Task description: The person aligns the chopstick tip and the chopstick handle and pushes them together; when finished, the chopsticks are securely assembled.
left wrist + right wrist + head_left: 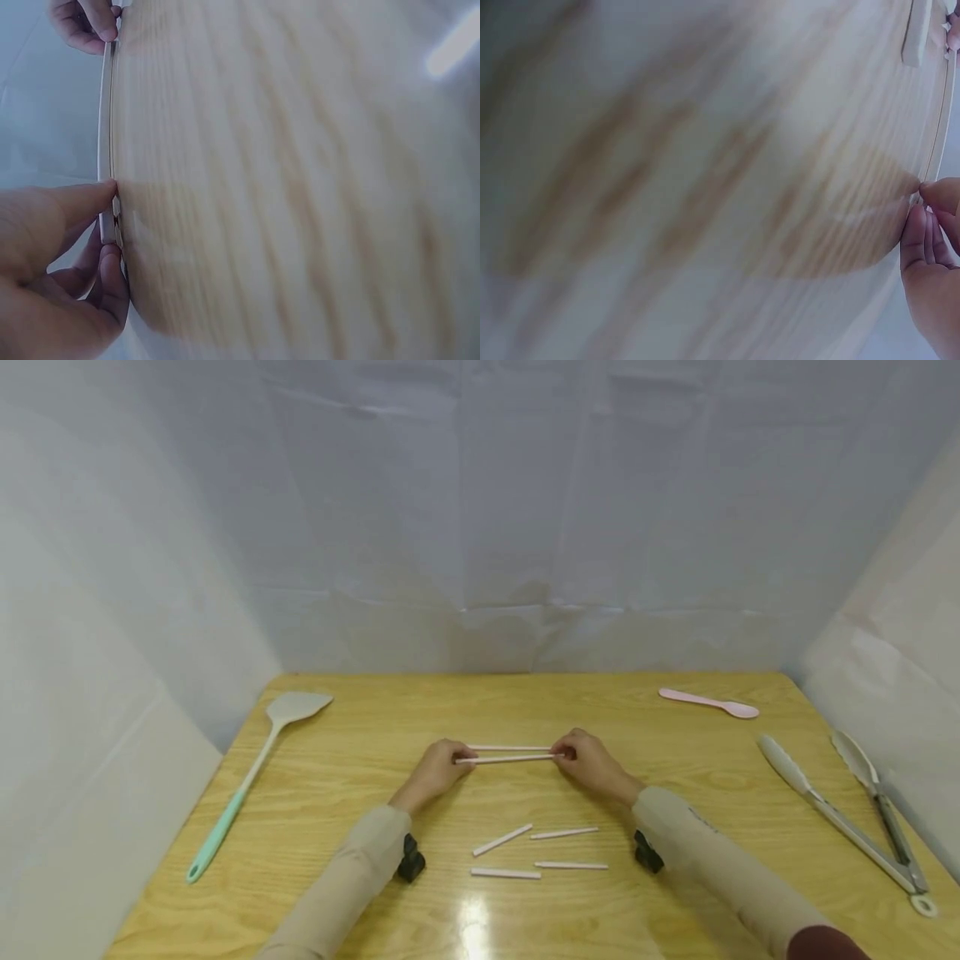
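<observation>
Long, slim, whitish sticks (515,758), two of them, run side by side over the middle of the yellow wood-grained table (420,706), from one of the person's hands to the other. From where I stand, the left hand (442,767) pinches the nearer stick close to its end, thumb and fingers nearly closed, and the right hand (592,766) has a similarly narrow pinch at the opposite end. The farther stick runs into both hands too, though I cannot tell how firmly it is held, nor whether the pair touches the wood. Nearer the person lie four short whitish sticks (506,873), loosely arranged in two rows and apart from one another. I would judge the step in hand to be steadying and placing the long pair; the next move seems to call for both hands working together, setting the gap between the two before either pinch loosens. Letting one end go first could swing a stick askew, as something so thin probably rolls easily.
</observation>
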A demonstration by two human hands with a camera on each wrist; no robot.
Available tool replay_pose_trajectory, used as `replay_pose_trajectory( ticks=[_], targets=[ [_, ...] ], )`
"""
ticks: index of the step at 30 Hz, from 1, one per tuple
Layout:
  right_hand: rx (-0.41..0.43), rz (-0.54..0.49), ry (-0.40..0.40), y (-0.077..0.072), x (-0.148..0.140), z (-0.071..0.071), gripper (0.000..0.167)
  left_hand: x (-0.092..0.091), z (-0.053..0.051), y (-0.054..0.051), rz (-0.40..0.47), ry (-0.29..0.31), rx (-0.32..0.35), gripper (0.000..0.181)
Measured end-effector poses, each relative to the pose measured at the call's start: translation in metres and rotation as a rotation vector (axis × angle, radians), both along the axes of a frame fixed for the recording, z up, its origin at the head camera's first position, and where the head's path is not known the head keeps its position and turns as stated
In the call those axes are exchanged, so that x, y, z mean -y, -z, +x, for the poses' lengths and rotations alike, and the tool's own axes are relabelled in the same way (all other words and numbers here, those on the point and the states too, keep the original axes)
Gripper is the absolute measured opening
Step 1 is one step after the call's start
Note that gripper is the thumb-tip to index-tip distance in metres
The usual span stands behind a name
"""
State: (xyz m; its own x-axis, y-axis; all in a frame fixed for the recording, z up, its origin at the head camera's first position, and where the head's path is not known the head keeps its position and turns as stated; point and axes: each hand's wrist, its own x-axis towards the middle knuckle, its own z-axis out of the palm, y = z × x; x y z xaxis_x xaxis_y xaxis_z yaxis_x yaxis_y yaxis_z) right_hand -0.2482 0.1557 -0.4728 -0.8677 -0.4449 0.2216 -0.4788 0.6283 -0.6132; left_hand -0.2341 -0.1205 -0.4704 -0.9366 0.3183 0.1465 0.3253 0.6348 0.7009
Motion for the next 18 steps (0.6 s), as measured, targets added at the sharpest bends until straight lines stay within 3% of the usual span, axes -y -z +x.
replay_pose_trajectory(
  ticks=[18],
  targets=[
    [-0.007, -0.013, 0.003, -0.0008, 0.0000, 0.0007, 0.008, -0.0009, 0.0029, -0.0029, 0.011, -0.032, 0.012, 0.010]
  ],
)
